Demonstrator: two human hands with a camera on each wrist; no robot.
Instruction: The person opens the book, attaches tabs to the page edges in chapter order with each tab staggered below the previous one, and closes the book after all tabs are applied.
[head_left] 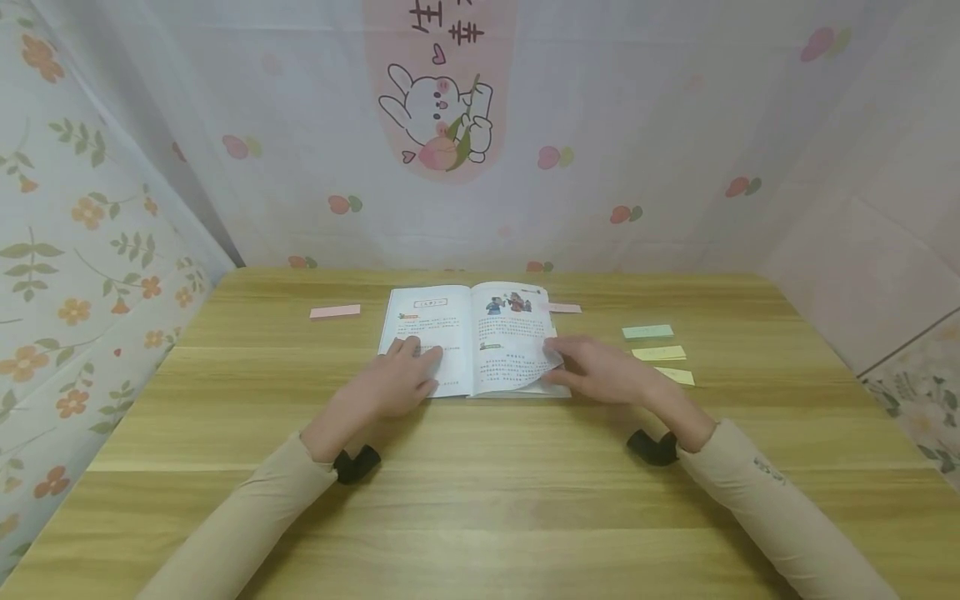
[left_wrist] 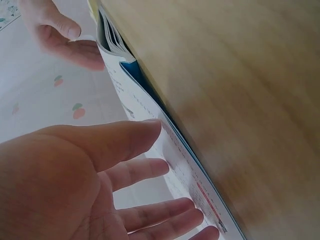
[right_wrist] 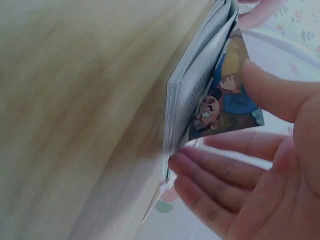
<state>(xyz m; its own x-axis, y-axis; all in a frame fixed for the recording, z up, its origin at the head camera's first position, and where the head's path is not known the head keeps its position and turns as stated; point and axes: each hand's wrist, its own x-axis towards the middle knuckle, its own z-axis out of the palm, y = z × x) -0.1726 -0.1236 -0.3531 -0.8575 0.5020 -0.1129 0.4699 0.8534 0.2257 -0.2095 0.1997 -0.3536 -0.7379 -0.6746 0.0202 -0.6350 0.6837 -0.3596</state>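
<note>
An open book [head_left: 442,304] with printed text and small colour pictures lies on the wooden table. My left hand [head_left: 401,379] rests on its left page, fingers spread and fairly straight. In the left wrist view the thumb [left_wrist: 145,135] is by the book's near edge. At the right page's lower outer corner is my right hand [head_left: 600,367]. That page [right_wrist: 227,97] curls up off those beneath, showing a coloured picture on its underside. The right thumb tip [right_wrist: 250,70] is at the lifted page's edge; the extended fingers stay apart from the thumb, close to the book's corner.
A pink paper strip [head_left: 335,312] lies left of the book, and another pink strip [head_left: 566,308] shows beside its upper right edge. Farther right are a green strip [head_left: 647,332] and yellow strips [head_left: 660,353]. A patterned cloth [head_left: 600,108] hangs behind the table [head_left: 480,500].
</note>
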